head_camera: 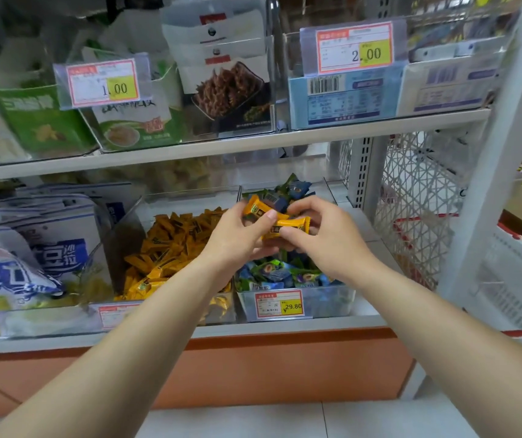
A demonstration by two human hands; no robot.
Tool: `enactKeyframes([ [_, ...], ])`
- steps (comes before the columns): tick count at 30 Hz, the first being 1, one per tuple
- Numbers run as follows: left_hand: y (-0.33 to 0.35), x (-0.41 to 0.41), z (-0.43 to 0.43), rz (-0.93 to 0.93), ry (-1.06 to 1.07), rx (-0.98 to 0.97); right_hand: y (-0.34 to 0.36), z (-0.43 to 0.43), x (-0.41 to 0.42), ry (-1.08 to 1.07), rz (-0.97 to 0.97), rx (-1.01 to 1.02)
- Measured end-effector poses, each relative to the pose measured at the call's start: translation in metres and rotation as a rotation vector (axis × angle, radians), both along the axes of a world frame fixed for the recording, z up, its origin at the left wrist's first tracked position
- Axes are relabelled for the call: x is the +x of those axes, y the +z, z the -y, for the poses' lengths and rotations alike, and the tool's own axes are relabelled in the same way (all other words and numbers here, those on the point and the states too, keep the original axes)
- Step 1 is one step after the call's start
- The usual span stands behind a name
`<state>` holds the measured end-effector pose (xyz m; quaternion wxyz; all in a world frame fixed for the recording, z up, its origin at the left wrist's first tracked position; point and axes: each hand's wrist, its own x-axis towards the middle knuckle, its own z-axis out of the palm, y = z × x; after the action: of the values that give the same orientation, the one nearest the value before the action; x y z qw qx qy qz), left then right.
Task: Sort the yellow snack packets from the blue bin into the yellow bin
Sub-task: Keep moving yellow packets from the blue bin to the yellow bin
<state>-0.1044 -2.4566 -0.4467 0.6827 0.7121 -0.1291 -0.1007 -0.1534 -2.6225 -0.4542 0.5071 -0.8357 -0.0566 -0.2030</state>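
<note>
**binhopper:** Mid-sort question. Both hands are up over the blue bin [329, 298], with a little bunch of yellow packets [288, 227] between them. The left hand [237, 235] has fingers and thumb curled round the bunch, and the right hand [332, 238] pinches the end of the lower packet. What's the best way to finish this bit?

**shelfrat:** I'd pass the lot to the left hand, since the yellow bin [123, 222] sits just beside the blue one on that side. Only let go with the right once the left has a firm squeeze. Those wrappers look slick, and a loose one would drop in among the blue and green packets [278, 273]. Then swing left over the divider wall and drop them low onto the yellow pile, no tossing. That frees the right hand to dig for more. I can't tell whether any yellows are buried under the hands, so I'd rummage before calling it done.
</note>
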Motion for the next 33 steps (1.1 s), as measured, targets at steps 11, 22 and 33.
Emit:
enactKeyframes([
  [11,0.004,0.000,-0.028,0.052,-0.038,0.070,0.010,0.040,0.006,0.061,-0.081,-0.079],
  [22,-0.001,0.005,-0.024,0.051,0.010,0.016,-0.003,0.041,0.055,-0.097,-0.340,-0.891],
  [33,-0.010,0.006,-0.020,0.162,0.168,0.112,0.013,0.026,0.007,-0.239,-0.111,0.127],
])
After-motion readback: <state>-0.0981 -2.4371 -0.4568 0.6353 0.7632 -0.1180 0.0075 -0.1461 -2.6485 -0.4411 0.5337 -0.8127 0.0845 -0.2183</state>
